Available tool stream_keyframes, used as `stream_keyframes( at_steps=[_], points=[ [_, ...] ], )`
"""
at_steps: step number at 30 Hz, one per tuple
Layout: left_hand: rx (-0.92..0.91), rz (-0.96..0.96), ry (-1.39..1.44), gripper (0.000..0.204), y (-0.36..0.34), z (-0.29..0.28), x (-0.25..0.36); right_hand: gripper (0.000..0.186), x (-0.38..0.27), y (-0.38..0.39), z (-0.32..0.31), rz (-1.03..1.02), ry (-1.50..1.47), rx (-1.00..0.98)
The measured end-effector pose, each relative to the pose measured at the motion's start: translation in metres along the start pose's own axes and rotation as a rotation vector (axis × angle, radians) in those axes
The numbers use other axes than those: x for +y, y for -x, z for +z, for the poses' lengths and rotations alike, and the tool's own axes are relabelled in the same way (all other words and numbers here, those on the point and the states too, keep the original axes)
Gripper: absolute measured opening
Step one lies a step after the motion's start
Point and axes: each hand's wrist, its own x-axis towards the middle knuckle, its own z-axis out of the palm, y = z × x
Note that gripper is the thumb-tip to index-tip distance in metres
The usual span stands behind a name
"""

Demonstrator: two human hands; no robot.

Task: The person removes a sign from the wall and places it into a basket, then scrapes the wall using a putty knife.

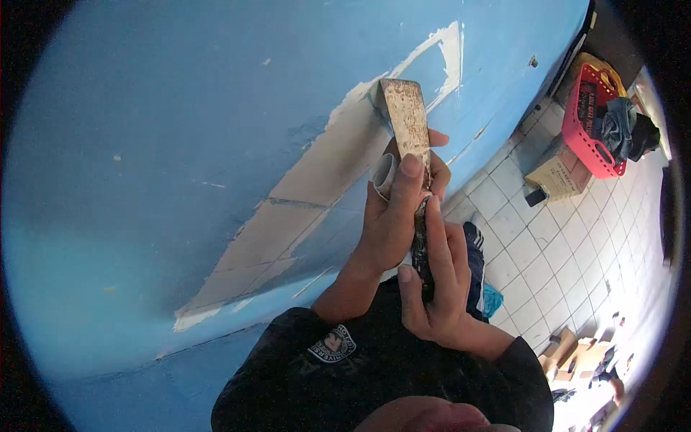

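Black shirt cloth (295, 374) with a pale emblem lies closest, just below both grips. The right grip (440, 291) is closed loosely on the dark handle of a scraper (407, 119), thumb to the left, fingers along the right. Just above, the left grip (389, 230) is folded around the scraper near the base of its worn, pale blade, thumb across the front; a white curled piece (384, 177) sits against that thumb's left side. From the grips the blade points upward, before a blue wall (180, 144); I cannot tell whether its edge touches. Left of the grips, a whitish bared patch (281, 216) slants up the wall. Farther out, right of them, spreads a tiled floor (529, 248), with a pink basket (610, 170) of clothes and a cardboard box (560, 175) to the upper right.
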Motion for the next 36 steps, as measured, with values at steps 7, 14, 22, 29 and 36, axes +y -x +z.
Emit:
stream_keyframes(
  at_steps=[7, 14, 22, 29, 36],
  points=[
    [-0.032, -0.056, 0.148, 0.043, -0.002, 0.005, -0.003, 0.067, -0.006, -0.005, -0.007, 0.047, 0.053, -0.039],
    [-0.036, -0.042, 0.126, 0.047, 0.0, 0.005, -0.004, 0.066, -0.001, 0.001, 0.004, 0.048, 0.063, 0.006],
    [-0.088, -0.053, 0.106, 0.052, -0.005, -0.001, -0.002, 0.061, 0.001, 0.003, 0.012, 0.04, 0.157, 0.06],
    [-0.147, -0.077, 0.092, 0.062, -0.007, -0.007, -0.004, 0.06, 0.006, 0.002, 0.019, -0.023, 0.177, 0.14],
    [-0.261, -0.196, 0.086, 0.074, -0.009, -0.02, 0.003, 0.057, 0.008, 0.001, 0.018, -0.103, 0.182, 0.073]
  ],
)
